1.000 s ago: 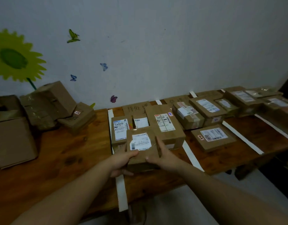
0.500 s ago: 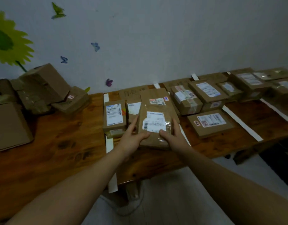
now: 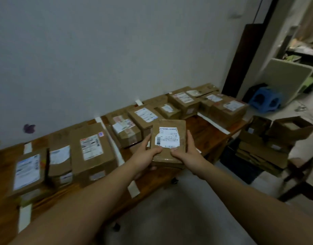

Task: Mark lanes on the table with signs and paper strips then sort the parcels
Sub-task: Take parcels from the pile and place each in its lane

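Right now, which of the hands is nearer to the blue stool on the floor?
Right. The right hand grips the right edge of the held parcel, the side facing the blue stool; the left hand grips its left edge, farther away.

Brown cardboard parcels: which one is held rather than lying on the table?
The flat brown cardboard parcel with the white label, gripped along its sides by the left hand and the right hand; the others all lie on the wooden table.
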The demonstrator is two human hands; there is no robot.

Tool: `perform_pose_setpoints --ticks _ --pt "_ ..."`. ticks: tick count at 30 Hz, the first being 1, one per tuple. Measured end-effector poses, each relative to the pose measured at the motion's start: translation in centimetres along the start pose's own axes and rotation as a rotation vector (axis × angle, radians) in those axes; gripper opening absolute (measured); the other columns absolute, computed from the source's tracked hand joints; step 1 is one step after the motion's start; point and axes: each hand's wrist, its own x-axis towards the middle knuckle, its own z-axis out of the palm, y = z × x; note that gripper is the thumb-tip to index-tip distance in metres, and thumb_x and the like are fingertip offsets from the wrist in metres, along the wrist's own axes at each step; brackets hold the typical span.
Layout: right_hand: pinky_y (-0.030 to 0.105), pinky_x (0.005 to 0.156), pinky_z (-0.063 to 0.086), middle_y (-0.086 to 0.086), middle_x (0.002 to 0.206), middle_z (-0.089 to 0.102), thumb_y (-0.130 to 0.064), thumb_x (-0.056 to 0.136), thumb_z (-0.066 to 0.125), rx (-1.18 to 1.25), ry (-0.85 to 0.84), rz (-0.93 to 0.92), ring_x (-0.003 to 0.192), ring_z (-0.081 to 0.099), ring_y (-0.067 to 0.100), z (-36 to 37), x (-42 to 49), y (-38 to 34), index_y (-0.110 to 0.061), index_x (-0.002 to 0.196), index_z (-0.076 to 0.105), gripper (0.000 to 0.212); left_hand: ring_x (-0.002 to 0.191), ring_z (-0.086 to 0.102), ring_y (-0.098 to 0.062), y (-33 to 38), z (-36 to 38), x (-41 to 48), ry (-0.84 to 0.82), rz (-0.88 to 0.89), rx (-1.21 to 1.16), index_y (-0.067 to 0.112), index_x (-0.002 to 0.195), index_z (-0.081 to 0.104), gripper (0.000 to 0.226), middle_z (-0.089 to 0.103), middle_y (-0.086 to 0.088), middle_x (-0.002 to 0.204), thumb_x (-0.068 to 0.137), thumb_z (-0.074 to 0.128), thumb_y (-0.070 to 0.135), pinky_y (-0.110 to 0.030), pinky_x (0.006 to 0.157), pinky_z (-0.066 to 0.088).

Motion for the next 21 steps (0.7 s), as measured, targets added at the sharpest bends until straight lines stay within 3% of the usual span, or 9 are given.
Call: perform_pose_setpoints --ticks 3,5,13,17,21 --pt "0.036 0.102 0.042 -0.014 0.135 0.039 -0.028 0.082 0.073 -0.034 -0.018 0.013 0.121 0.044 0.011 -6.2 1.9 0.3 -0.048 0.146 -0.006 0.104 0.088 0.067 -0.023 1.4 5.0 3.6 -0.017 -0.014 0.037 0.052 0.135 0.029 0.066 0.061 0.004 0.106 0.083 0.066 0.036 -0.035 0.063 0.057" --pt "0.038 0.105 0.037 -0.006 0.146 0.035 -0.027 0.085 0.069 -0.037 -0.007 0.029 0.124 0.04 0.013 -9.5 3.3 0.5 -0.044 0.148 -0.006 0.1 0.084 0.068 -0.021 2.1 7.9 5.5 -0.022 -0.014 0.056 0.051 0.136 0.028 0.064 0.061 0.005 0.104 0.085 0.064 0.037 -0.031 0.057 0.055" --pt "0.026 0.081 0.044 0.0 0.147 0.036 -0.025 0.087 0.065 -0.035 0.008 0.075 0.111 0.046 0.012 -16.2 11.1 1.0 -0.043 0.15 0.009 0.085 0.09 0.064 -0.022 4.6 13.0 12.6 0.011 -0.068 0.046 0.041 0.143 0.02 0.067 0.052 0.01 0.106 0.089 0.06 0.036 -0.028 0.058 0.055" --pt "0.041 0.1 0.041 0.001 0.148 0.037 -0.024 0.087 0.064 -0.101 -0.014 0.116 0.128 0.042 0.022 -17.9 16.2 1.9 -0.037 0.151 0.01 0.085 0.087 0.068 -0.022 4.7 13.5 17.2 0.014 -0.12 -0.024 0.044 0.141 0.022 0.065 0.057 0.005 0.109 0.089 0.06 0.035 -0.029 0.058 0.055" --pt "0.023 0.078 0.037 -0.004 0.146 0.042 -0.026 0.087 0.065 -0.198 -0.035 0.128 0.123 0.042 0.012 -19.7 21.5 2.6 -0.038 0.148 0.018 0.078 0.087 0.07 -0.024 5.2 13.2 22.5 0.006 -0.128 -0.045 0.044 0.14 0.024 0.065 0.06 -0.002 0.112 0.088 0.061 0.033 -0.038 0.066 0.058"
